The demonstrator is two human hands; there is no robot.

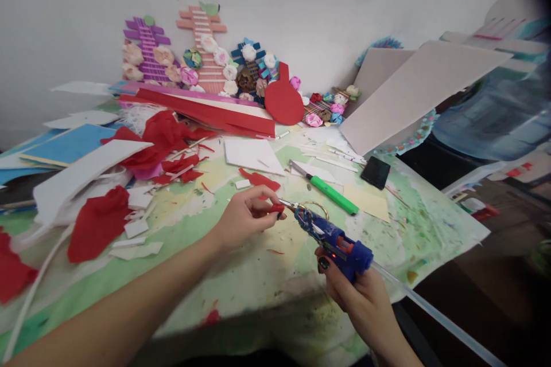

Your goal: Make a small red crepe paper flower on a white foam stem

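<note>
My right hand (357, 292) is wrapped round the handle of a blue hot glue gun (333, 239), with a long clear glue stick (439, 315) sticking out of its back end. The gun's nozzle points up and left, close to my left hand (249, 212). Between the left fingertips is pinched a small piece of red paper (278, 208). Scissors with a gold handle (317, 206) lie just behind the nozzle. I cannot tell whether the nozzle touches the red paper.
A green utility knife (333, 194) and a black phone (376, 172) lie to the right. Red paper scraps (101, 223) and white foam pieces (135, 228) cover the left. Flower-decorated stick crafts (202, 57) and a red guitar-shaped cutout (284, 100) stand by the wall. White boards (413, 92) lean at right.
</note>
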